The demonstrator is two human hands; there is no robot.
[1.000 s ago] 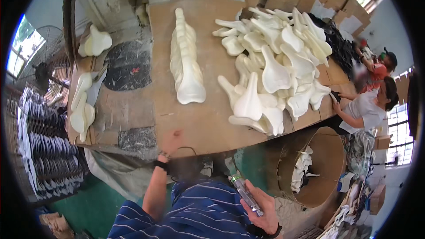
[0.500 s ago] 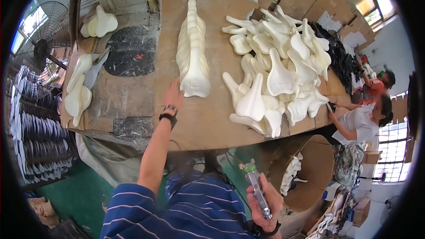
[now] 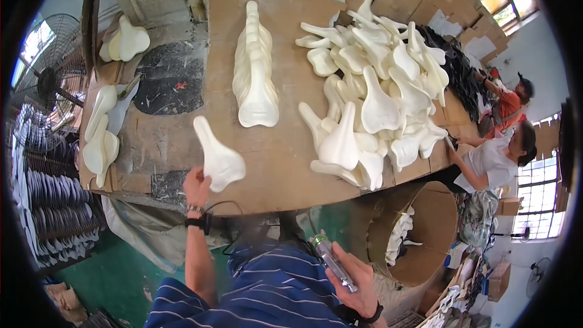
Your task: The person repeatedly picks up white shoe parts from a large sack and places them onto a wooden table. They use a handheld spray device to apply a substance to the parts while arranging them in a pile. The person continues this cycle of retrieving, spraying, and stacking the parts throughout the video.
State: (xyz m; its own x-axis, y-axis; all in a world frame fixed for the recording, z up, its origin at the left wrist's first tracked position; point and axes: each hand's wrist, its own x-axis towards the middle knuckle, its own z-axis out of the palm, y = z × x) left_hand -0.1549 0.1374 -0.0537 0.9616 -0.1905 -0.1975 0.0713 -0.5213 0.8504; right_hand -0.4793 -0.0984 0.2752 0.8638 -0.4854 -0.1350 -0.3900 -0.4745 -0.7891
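My left hand (image 3: 197, 188) is closed on the edge of a white bicycle saddle foam (image 3: 223, 161), near the front of the cardboard-covered table (image 3: 291, 191). Its narrow nose points away from me. Beyond it, a row of overlapping saddle foams (image 3: 258, 97) runs toward the table's back. My right hand (image 3: 356, 282), low in front of my body, grips a slim silver metal tool with a green collar (image 3: 333, 261); the tool's exact kind is unclear. To the right lies a heap of loose saddle foams (image 3: 379, 97).
Several saddle foams (image 3: 100, 140) lie along the table's left edge, near a dark patch (image 3: 170, 79). A large round cardboard drum (image 3: 434, 231) holding white pieces stands at the right. Two people (image 3: 486, 164) work beyond it. A fan (image 3: 48, 79) and a loaded rack (image 3: 51, 200) stand left.
My left hand has come back toward me and to the left, bringing one saddle foam away from the row's near end. The tool in my right hand has shifted slightly left.
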